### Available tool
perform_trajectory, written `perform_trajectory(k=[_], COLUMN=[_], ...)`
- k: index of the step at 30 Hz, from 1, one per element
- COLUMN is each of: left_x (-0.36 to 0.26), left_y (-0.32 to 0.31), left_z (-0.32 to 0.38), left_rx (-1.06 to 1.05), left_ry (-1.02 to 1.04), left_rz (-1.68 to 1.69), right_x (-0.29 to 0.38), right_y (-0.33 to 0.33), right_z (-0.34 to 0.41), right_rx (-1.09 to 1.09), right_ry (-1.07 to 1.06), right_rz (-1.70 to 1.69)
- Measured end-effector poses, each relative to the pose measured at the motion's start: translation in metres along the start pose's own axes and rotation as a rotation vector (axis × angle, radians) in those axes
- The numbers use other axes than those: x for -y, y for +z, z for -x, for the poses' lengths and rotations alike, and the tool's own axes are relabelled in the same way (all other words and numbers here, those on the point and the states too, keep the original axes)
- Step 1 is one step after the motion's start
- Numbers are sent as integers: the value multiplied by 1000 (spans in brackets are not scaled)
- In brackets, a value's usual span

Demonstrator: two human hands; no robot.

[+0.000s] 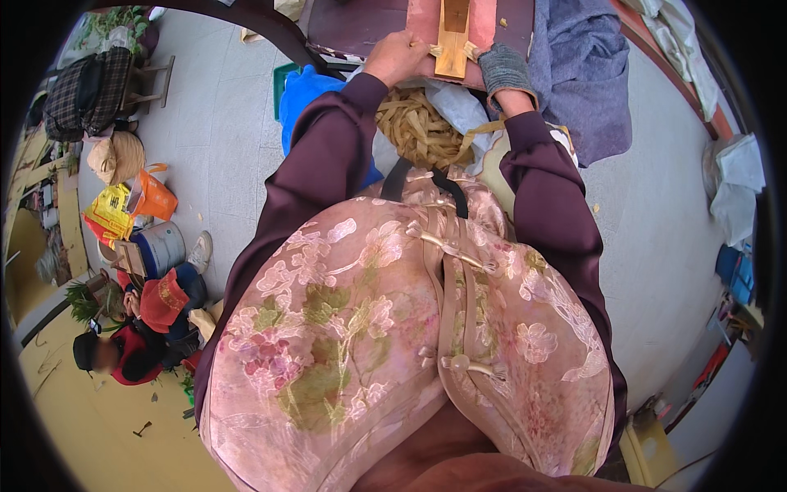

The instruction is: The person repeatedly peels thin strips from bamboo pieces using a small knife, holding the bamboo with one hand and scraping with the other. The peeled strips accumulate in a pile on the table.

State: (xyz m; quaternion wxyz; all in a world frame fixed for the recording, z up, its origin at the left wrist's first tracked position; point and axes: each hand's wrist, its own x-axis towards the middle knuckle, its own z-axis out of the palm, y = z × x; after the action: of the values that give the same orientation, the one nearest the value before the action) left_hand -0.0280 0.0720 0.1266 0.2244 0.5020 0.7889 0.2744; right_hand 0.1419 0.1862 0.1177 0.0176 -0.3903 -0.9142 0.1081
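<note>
A narrow wooden block point(454, 58) lies on a pink pad point(423, 18) in front of me. My left hand point(398, 56), bare, pinches a tan strip end point(435, 50) at the block's left side. On the other side my right hand point(505, 69), in a grey knitted fingerless glove, holds another bit of tan strip point(471, 49). Whether both bits belong to one strip is hidden by the block. Below the pad, a heap of tan flat strips point(418, 126) sits in a pale plastic bag point(458, 104) near my lap.
The pad rests on a dark purple chair seat point(363, 27). Grey-blue cloth point(581, 80) hangs at its right, and a blue bag point(307, 92) is at its left. Farther left, a seated person point(138, 360) is near a paint bucket point(160, 249) and an orange bag point(152, 194).
</note>
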Motion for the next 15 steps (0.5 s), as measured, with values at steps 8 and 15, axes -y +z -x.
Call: perform_trajectory(k=[8, 15], left_x=[-3, -7], left_y=[13, 6], left_z=[75, 99], left_rx=[353, 787], left_ry=[-139, -365], left_rz=[751, 1838], right_x=[52, 83], right_y=[-13, -5], right_z=[71, 121], right_rx=[-484, -340], right_ry=[-140, -566], right_rz=[-718, -706])
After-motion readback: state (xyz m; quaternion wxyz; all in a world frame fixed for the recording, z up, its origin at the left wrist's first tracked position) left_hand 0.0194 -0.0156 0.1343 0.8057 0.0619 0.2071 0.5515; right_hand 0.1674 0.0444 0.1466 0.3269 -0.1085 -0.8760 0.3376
